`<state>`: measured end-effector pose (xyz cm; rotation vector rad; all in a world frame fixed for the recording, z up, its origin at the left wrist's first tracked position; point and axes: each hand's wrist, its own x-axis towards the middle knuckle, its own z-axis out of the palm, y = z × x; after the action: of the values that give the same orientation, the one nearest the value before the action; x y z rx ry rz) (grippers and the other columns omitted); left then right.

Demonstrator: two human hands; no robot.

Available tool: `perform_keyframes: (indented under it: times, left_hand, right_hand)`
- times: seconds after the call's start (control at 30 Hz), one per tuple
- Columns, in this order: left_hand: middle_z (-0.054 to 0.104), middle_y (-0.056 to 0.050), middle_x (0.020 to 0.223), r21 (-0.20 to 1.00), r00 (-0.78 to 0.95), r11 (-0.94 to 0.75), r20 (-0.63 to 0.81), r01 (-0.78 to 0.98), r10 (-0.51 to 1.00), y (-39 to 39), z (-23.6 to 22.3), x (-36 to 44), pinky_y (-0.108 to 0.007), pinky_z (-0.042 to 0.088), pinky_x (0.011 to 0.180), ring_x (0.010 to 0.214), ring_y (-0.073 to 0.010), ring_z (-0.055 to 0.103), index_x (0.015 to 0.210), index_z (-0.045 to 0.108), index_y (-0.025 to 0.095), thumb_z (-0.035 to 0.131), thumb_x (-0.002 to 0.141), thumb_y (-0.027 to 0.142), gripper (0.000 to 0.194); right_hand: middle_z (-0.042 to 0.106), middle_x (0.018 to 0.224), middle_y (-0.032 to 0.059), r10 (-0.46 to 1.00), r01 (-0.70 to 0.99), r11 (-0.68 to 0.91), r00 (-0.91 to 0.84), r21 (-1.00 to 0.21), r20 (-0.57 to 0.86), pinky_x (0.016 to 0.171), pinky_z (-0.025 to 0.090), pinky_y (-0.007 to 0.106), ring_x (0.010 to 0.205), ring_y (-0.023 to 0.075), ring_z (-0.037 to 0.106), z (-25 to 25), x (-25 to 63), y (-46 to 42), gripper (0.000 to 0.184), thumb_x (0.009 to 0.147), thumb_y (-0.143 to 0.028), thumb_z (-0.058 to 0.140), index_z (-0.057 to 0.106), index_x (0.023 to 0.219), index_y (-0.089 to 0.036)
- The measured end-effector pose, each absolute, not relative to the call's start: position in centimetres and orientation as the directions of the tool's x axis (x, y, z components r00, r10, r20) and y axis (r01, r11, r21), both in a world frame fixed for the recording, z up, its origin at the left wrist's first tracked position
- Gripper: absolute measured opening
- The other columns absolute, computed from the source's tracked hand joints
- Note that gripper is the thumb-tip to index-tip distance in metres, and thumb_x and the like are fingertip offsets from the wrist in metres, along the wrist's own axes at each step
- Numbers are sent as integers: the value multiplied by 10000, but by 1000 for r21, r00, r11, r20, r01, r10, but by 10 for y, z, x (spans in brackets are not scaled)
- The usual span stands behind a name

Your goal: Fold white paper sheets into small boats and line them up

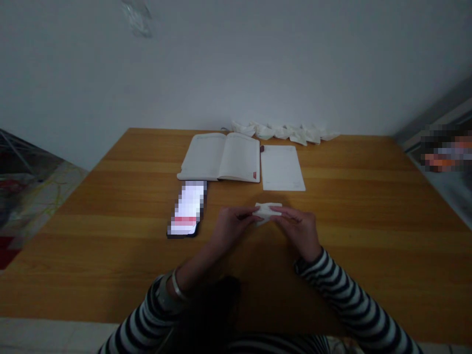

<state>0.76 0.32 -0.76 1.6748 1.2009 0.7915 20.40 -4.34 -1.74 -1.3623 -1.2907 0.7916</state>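
Note:
A small folded piece of white paper [266, 211], perhaps tissue, is held between my two hands over the near middle of the table. My left hand [233, 223] pinches its left edge between thumb and fingers. At the right edge, my right hand [298, 227] grips it in the same kind of pinch. Just beyond the hands lies a loose white sheet [283, 168] with faint printing. Left of that sheet an open notebook [221, 157] rests flat, its pages blank apart from small marks.
A phone [187, 209] with a lit, blurred screen lies left of my hands, by the notebook's lower edge. Several crumpled or folded white paper pieces [283, 132] form a row along the back of the wooden table [368, 206], against the wall [236, 64].

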Motion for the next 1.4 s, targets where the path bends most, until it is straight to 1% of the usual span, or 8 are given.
perform_keyframes:
  times: [0.17,0.27,0.4,0.57,0.77,0.97,1.1,1.4]
  left_hand:
    - [792,-57,904,988,310,-19,-30,153,950,4,-9,10,-325,595,763,773,-193,733,1052,759,175,804,712,271,356]
    - [781,-50,866,998,387,7,-33,69,921,5,-6,10,-289,581,740,727,-152,703,1114,736,167,791,726,246,399]
    - [760,-58,826,988,440,-70,4,135,898,2,-4,12,-270,552,666,668,-137,655,1200,692,156,785,741,249,477]
    - [750,-81,914,936,371,-236,128,262,920,-1,-5,13,-281,534,701,772,-169,665,1151,722,174,726,800,219,354]
    - [654,-30,773,857,408,-372,215,356,887,2,-3,10,-250,475,653,689,-137,590,1117,737,179,663,852,178,274]
    - [587,-10,769,810,466,-468,282,353,839,8,-2,2,-242,448,649,698,-129,559,1113,734,203,600,903,150,256]
    - [574,-11,770,792,466,-489,299,365,833,7,-3,2,-244,440,636,701,-133,553,1122,726,192,603,910,171,246]
    - [525,-6,772,645,487,-508,232,571,842,-5,-5,6,-237,394,606,667,-126,508,1108,719,204,541,954,262,243]
  right_hand:
    - [794,857,43,979,100,58,190,-993,77,741,617,349,761,216,747,-20,206,-38,114,727,-249,770,791,837,-230]
    - [789,849,43,981,51,63,179,-997,71,741,604,329,762,199,736,-18,204,-37,100,727,-234,760,779,825,-221]
    - [786,917,51,982,19,89,167,-996,91,767,602,345,809,197,735,-18,197,-38,185,767,-267,734,758,946,-228]
    - [792,932,60,986,-77,1,164,-997,-11,771,621,365,825,219,753,-23,189,-42,260,751,-308,768,745,993,-215]
    - [787,943,59,970,136,59,227,-989,89,756,627,330,823,220,757,-21,191,-46,182,746,-281,782,762,917,-221]
    - [791,946,65,985,24,33,166,-999,37,788,628,337,831,218,759,-19,197,-42,200,727,-266,795,781,921,-219]
    - [794,933,52,981,48,53,182,-997,61,776,631,333,818,215,761,-23,197,-42,174,727,-245,797,790,901,-239]
    - [797,888,30,933,423,217,175,-880,314,729,625,335,770,211,760,-33,201,-45,107,813,-247,737,792,903,-268]
